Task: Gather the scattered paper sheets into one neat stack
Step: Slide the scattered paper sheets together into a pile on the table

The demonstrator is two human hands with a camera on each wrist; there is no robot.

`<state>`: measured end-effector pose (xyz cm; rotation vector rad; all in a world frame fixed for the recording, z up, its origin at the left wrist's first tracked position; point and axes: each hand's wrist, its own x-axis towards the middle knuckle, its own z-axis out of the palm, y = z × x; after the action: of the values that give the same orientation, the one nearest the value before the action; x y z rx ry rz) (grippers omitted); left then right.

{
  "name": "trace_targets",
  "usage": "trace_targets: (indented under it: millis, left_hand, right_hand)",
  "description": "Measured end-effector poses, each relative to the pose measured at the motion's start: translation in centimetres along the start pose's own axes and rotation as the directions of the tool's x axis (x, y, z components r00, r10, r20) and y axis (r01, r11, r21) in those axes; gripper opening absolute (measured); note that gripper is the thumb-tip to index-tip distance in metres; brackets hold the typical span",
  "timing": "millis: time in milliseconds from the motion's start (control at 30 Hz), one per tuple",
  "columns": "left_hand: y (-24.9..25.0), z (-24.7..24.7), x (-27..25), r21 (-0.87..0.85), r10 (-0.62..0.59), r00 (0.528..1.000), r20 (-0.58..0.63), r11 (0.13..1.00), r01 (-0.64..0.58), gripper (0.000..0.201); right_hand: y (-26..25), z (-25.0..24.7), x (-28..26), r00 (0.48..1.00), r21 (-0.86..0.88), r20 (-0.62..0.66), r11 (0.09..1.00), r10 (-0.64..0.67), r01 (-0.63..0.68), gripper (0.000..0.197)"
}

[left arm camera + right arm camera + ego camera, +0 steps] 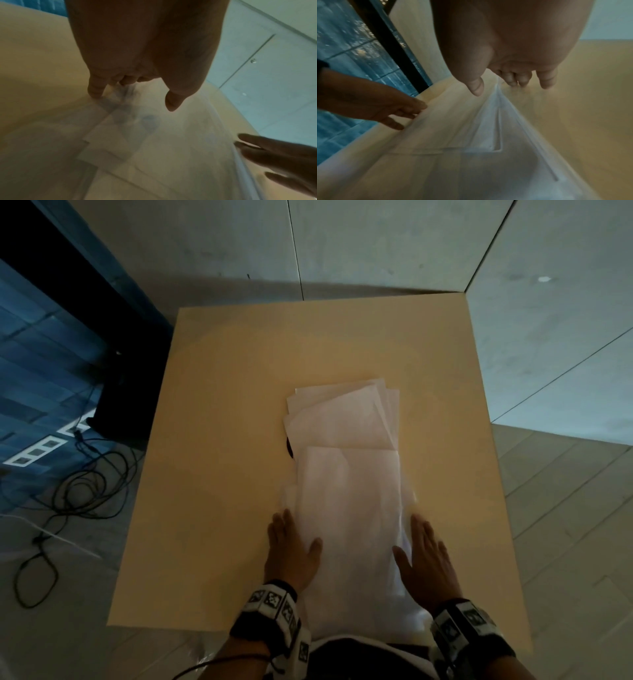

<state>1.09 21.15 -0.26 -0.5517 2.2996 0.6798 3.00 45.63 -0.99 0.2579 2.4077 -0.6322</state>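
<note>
Paper sheets [349,481] lie on the beige table [212,474], mid to near side, already pulled into one overlapping run but not squared: the near batch [352,525] runs long axis away from the person, and the far sheets [342,416] fan out skewed beyond it, corners splayed. Left hand [291,553] sits flat on the table against the near batch's left long edge, fingers straight, thumb [315,546] lying over the paper. Right hand [424,556] mirrors it on the right long edge, fingers extended, thumb on the sheet. Neither hand clasps anything; both lie released, palms down. So the paper sits between the two hands, both about equally near. In the right wrist view, the right edge looks a little lifted and staggered by the fingertips [522,81]; blurred. Judgement: next move is likely an inward squeeze to align the sides, then pulling the far sheets back. No containers in view.
</note>
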Motion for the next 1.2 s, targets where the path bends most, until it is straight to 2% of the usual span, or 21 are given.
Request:
trace_targets:
  millis: [167,267,367,467,600,767,900,1067,1200]
  left_hand:
    - [1.7,1.2,-1.1,-0.012,0.033,0.999,-0.018,0.999,-0.033,0.091]
    - [1.0,0.4,-1.1,-0.080,-0.015,0.998,-0.061,0.997,0.010,0.091]
    - [-0.1,0.3,-1.4,-0.061,-0.058,0.991,-0.118,0.997,0.051,0.087]
    - [0.0,1.2,-2.2,-0.017,-0.017,0.994,-0.112,1.000,0.015,0.084]
    - [-0.3,1.3,-2.1,-0.075,0.017,0.994,-0.111,0.997,-0.026,0.084]
    - [-1.3,-0.8,-0.7,-0.058,-0.075,0.981,-0.181,0.996,0.066,0.077]
    - [0.0,-2.5,1.8,0.007,-0.028,0.983,-0.180,1.000,0.029,0.062]
    - [3.0,-3.4,5.0,0.070,-0.012,0.983,-0.185,0.997,0.025,0.051]
    - [5.1,-2.4,5.5,0.099,0.014,0.986,-0.166,0.995,0.003,0.051]
  right_hand:
    - [-1.7,0.2,-0.6,0.997,0.034,0.042,0.998,-0.060,0.059,0.071]
    - [-1.7,-1.2,-1.0,0.999,0.091,0.041,0.996,-0.016,0.012,0.070]
    - [-1.7,-1.8,-1.8,0.998,0.133,-0.017,0.990,0.055,-0.053,0.064]
    - [-2.0,-1.2,-2.7,0.999,0.127,-0.031,0.991,0.038,-0.034,0.059]
    - [-2.0,-0.9,-2.6,0.999,0.167,0.042,0.986,0.013,-0.020,0.064]
    - [-1.4,-3.4,-0.1,0.992,0.201,-0.058,0.975,0.112,-0.098,0.063]
    - [-2.3,-5.9,3.8,0.982,0.163,-0.122,0.979,0.144,-0.123,0.057]
    - [-4.1,-7.0,7.5,0.977,0.152,-0.105,0.974,0.183,-0.166,0.047]
    - [-5.2,-6.1,7.9,0.979,0.172,-0.077,0.970,0.190,-0.174,0.049]
